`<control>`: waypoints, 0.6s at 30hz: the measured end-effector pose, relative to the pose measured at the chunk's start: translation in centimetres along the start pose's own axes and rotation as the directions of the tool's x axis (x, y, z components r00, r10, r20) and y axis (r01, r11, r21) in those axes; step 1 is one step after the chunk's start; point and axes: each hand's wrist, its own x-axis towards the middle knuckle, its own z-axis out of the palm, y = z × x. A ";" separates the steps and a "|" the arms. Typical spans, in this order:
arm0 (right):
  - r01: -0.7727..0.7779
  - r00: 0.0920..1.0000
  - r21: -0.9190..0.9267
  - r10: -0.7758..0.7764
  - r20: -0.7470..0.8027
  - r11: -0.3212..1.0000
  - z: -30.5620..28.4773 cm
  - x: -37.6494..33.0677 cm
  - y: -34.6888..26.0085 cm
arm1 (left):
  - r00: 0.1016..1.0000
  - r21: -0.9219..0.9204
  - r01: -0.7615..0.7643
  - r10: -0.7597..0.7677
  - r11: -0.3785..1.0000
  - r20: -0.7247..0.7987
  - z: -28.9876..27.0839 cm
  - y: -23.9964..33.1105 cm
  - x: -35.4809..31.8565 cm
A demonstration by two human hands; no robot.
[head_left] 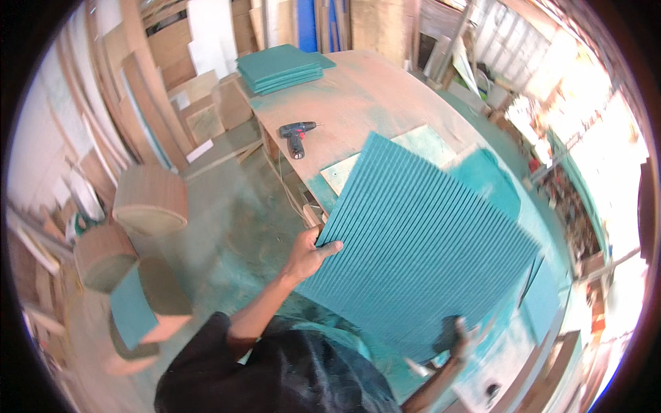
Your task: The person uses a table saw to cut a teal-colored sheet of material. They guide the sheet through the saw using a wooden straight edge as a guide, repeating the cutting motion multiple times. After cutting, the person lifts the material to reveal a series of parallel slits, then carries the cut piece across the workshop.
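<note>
A teal panel (420, 251) with narrow parallel grooves across its face is held up at a tilt in front of me. My left hand (311, 255) grips its left edge, thumb lying on the grooved face and fingers tucked behind. Near the panel's lower right part is my right hand (463, 341), slightly blurred, its fingers apart. A dark patch, perhaps its shadow, shows on the panel beside it. Whether the right hand touches the face cannot be made out. Beneath the panel, a pale board (427, 143) lies on the dusty worktable (372, 89).
A cordless drill (297, 138) lies near the table's left edge. Several teal panels (281, 69) are stacked at the far end. Rounded wooden pieces (150, 199) stand on the floor at left, and boards (148, 103) lean on the wall. Another teal piece (540, 299) is at right.
</note>
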 end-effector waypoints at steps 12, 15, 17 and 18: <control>-0.401 0.845 0.014 0.364 0.391 0.916 9.5 7.5 1.5 | 0.883 0.429 0.434 -0.280 0.792 -0.376 -2.1 -6.3 -4.5; -0.485 0.750 0.063 0.379 0.542 0.872 10.5 7.9 2.3 | 0.852 0.323 0.492 -0.371 0.809 -0.369 -3.5 -4.1 -7.5; -0.317 0.776 -0.448 0.500 0.383 0.836 7.0 15.4 15.0 | 0.869 0.324 0.479 -0.387 0.816 -0.309 -5.8 -3.8 -8.9; -0.207 0.739 -0.381 0.399 0.543 0.901 10.4 13.5 11.4 | 0.864 0.294 0.435 -0.302 0.851 -0.403 -5.2 -1.6 -10.7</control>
